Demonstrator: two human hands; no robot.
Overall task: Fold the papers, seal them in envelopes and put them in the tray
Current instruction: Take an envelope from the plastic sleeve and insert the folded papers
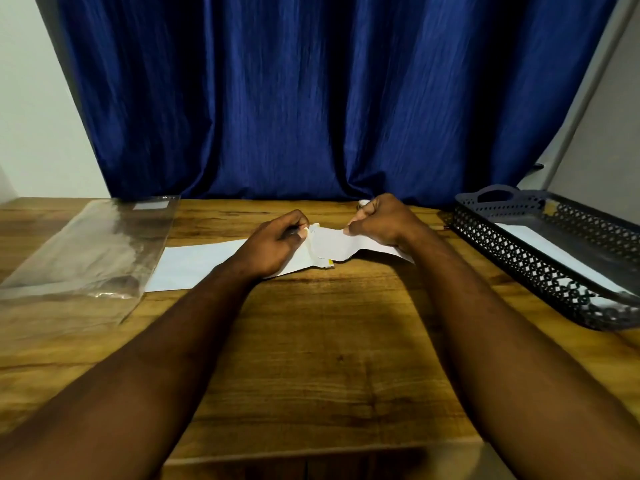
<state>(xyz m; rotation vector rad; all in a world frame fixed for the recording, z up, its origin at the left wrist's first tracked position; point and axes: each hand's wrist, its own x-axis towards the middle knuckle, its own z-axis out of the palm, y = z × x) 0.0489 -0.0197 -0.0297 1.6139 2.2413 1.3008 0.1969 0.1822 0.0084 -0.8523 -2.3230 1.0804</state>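
Your left hand (pixel 277 244) and right hand (pixel 377 220) each pinch one end of the white envelope (pixel 332 244) at mid-table, probably to work its flap. To the right, the perforated tray (pixel 519 261) sits within reach and already holds a white piece (pixel 561 247).

White envelope (pixel 332 242) bent mid-table, white paper (pixel 194 265) flat beside it, dark lattice tray (pixel 512 259) right

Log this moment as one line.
left hand pinches envelope | right hand pinches envelope | tray: white item inside | spare sheet on table
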